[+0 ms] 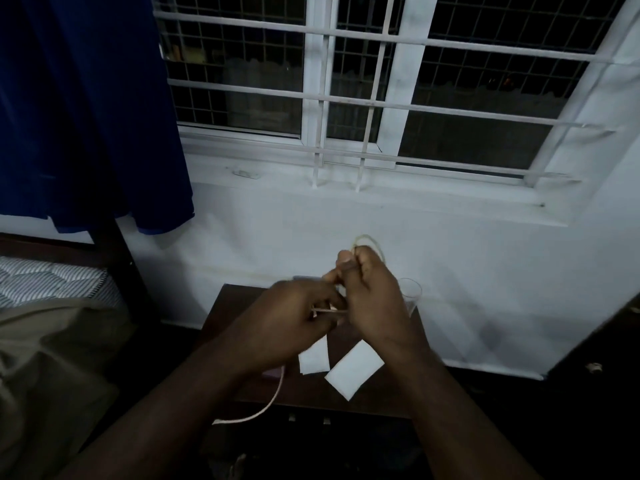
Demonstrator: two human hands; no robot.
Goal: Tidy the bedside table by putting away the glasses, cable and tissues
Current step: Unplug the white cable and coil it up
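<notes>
Both my hands hold a pale cable above the dark bedside table. My right hand grips a loop of it that sticks up above the fist. My left hand pinches a stretch of cable between the two hands, and the loose end hangs down past the table's front edge at lower left. Two white folded tissues lie flat on the table under my wrists. The glasses are not visible; my hands hide much of the tabletop.
A clear drinking glass stands at the table's back right, behind my right hand. A bed with a striped mattress is at left, a blue curtain above it, and a white wall and barred window lie ahead.
</notes>
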